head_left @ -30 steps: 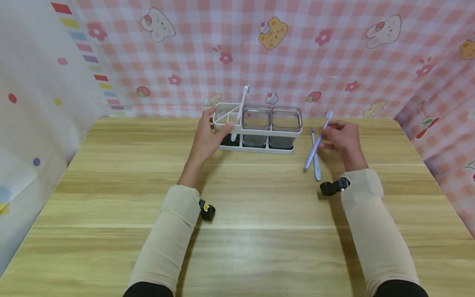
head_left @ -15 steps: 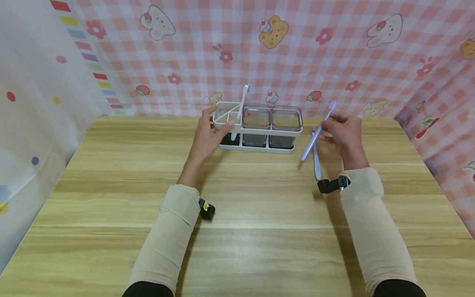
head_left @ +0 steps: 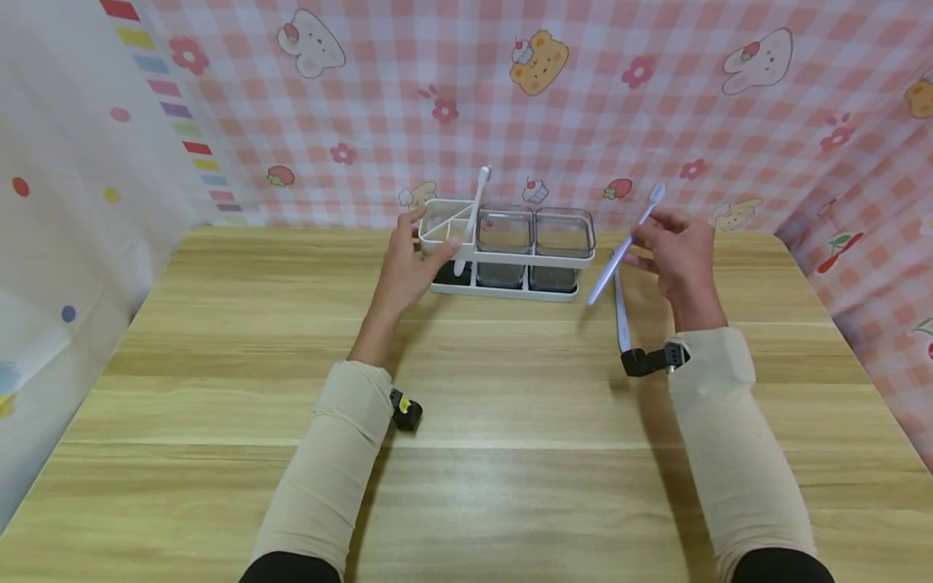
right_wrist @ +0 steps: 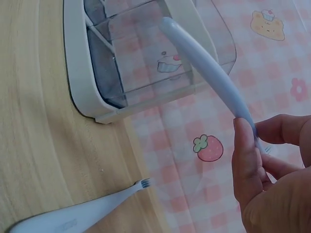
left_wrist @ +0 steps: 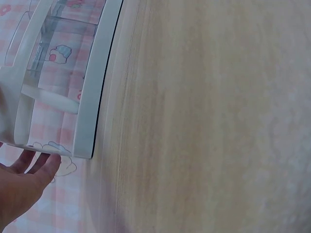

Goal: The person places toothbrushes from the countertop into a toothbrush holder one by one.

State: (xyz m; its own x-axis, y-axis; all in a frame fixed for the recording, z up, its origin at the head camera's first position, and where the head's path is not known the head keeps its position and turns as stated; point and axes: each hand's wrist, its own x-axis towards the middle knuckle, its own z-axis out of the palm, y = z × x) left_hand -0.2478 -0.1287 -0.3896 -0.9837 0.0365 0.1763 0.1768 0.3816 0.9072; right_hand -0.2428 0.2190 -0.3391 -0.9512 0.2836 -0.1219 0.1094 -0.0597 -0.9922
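The lilac toothbrush (head_left: 623,245) is slim and pale purple, tilted, bristle end up at 1 o'clock, raised above the desk (head_left: 466,421). The right hand (head_left: 674,255) has its grip pinched on the upper handle. A second lilac toothbrush (head_left: 619,312) lies flat on the desk just below. At 12 o'clock stands a white caddy (head_left: 503,251) with two clear cups (head_left: 561,235) and a divided section holding a white toothbrush (head_left: 470,219) upright. The left hand (head_left: 408,267) steadies the caddy's left end, its grip clasped on the rim.
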